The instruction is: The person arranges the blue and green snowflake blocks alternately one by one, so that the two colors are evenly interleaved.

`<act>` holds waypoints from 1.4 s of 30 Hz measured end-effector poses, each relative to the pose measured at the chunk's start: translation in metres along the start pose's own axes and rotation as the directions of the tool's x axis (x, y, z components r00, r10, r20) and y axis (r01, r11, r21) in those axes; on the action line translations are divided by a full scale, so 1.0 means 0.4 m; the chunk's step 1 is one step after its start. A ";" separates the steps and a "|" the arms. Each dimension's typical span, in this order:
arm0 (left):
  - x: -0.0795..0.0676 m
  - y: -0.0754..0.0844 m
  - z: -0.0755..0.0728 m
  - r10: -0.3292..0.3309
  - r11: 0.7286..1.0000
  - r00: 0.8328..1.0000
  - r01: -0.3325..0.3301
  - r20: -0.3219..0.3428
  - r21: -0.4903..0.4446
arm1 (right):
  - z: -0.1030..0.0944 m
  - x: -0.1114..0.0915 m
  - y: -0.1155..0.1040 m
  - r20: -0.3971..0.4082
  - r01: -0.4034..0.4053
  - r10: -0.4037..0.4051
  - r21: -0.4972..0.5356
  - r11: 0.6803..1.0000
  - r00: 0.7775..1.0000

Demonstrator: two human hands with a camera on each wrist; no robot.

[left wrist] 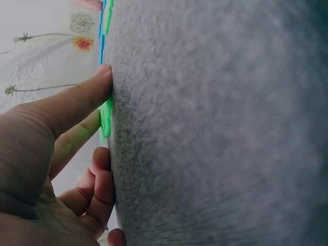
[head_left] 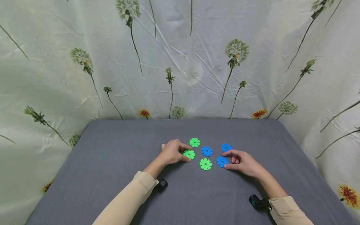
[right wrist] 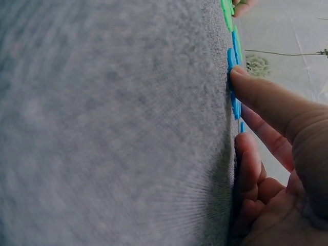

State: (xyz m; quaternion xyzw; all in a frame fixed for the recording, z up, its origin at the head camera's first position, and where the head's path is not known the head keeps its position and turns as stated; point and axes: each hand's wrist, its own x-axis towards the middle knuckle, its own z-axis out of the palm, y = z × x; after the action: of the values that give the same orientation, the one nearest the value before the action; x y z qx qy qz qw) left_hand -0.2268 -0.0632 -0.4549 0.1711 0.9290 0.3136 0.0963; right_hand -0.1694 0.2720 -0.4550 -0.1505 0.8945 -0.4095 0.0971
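Several thin notched plastic discs, green and blue, lie flat in a loose cluster on the grey cloth. My left hand holds a green disc between thumb and index finger, at its near and far edges. Across the cluster, my right hand has its thumb and index finger on opposite edges of a blue disc. Both wrist views show the discs edge-on; there the left thumb is at green plastic and the right thumb at blue. The other fingers of each hand are bent near the cloth.
Between the hands lie another blue disc and a green disc. Farther back are a green disc and a blue disc. The grey tabletop meets a flower-printed curtain behind and at both sides.
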 end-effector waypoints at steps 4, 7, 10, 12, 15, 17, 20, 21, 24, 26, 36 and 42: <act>-0.002 0.006 0.004 -0.012 0.999 1.000 0.013 -0.022 0.037 | 0.001 -0.001 0.001 -0.003 0.001 -0.001 -0.003 1.000 1.000; -0.006 0.014 0.004 -0.020 0.998 0.999 0.022 -0.028 0.052 | 0.001 -0.002 0.003 -0.007 -0.004 0.004 -0.008 1.000 1.000; -0.008 0.018 0.006 -0.024 0.998 0.999 0.025 -0.030 0.054 | 0.002 -0.001 0.003 -0.008 -0.018 0.018 -0.009 1.000 1.000; -0.009 0.019 0.006 -0.018 0.998 0.999 0.021 -0.037 0.057 | 0.002 0.000 0.003 -0.012 -0.027 0.027 -0.005 1.000 1.000; -0.013 0.019 0.006 -0.004 0.998 0.999 0.007 -0.048 0.067 | 0.004 0.003 0.000 -0.018 -0.040 0.040 0.003 0.999 0.999; -0.015 0.019 0.006 0.006 0.997 0.999 -0.002 -0.054 0.075 | 0.004 0.003 -0.003 -0.019 -0.043 0.043 0.005 0.999 0.999; -0.017 0.018 0.008 0.015 0.997 0.998 -0.011 -0.057 0.082 | 0.005 0.006 -0.007 -0.021 -0.040 0.040 0.003 0.999 0.999; -0.017 0.018 0.008 0.019 0.997 0.998 -0.014 -0.059 0.081 | 0.005 0.006 -0.009 -0.020 -0.037 0.037 0.004 0.999 0.999; -0.016 0.014 0.009 0.036 0.997 0.998 -0.032 -0.057 0.073 | 0.006 0.010 -0.014 -0.019 -0.035 0.035 0.008 0.999 0.999; -0.016 0.012 0.010 0.060 0.997 0.997 -0.057 -0.044 0.054 | 0.006 0.012 -0.018 -0.012 -0.039 0.039 0.011 0.999 0.999; -0.013 0.005 0.007 0.120 0.993 0.993 -0.120 0.014 -0.006 | 0.007 0.014 -0.035 0.006 -0.057 0.057 -0.012 0.998 0.998; -0.013 0.008 0.007 0.136 0.991 0.991 -0.135 0.022 -0.015 | 0.012 0.017 -0.040 0.015 -0.025 0.026 -0.015 1.000 1.000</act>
State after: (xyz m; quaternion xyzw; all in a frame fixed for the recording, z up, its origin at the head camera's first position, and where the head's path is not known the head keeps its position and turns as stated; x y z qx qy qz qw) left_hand -0.2203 -0.0614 -0.4547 0.2367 0.9119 0.3239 0.0866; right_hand -0.1712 0.2563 -0.4463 -0.1429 0.8986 -0.4005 0.1081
